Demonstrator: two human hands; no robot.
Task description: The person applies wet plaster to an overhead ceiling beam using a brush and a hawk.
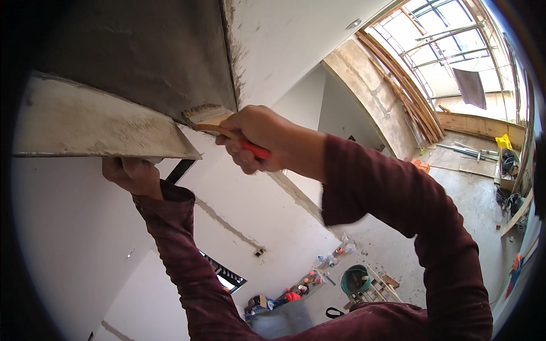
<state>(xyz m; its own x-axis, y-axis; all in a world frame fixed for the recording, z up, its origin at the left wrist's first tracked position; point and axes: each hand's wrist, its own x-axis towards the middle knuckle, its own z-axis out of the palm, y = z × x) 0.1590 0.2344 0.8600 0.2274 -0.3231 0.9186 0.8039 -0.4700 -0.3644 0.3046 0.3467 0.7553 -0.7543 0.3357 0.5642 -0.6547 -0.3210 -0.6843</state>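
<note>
My right hand (256, 139) is closed round the red and wooden handle of a flat brush (211, 118). Its bristles touch or nearly touch the corner where a dark, damp-looking plastered surface (142, 51) meets the white one. Left of the brush, a pale, smeared board (96, 122) with a thin straight edge runs along the dark surface. Beneath that edge is my left hand (135, 176), its fingers curled up against the board and partly hidden by it.
White walls surround the work, one with a grey filled channel (227, 220). Far below on the floor stand a dark green bucket (356, 279) and scattered bags and tools. Long timbers (406, 94) lean beside a bright opening at the upper right, with pipes (469, 150) lying nearby.
</note>
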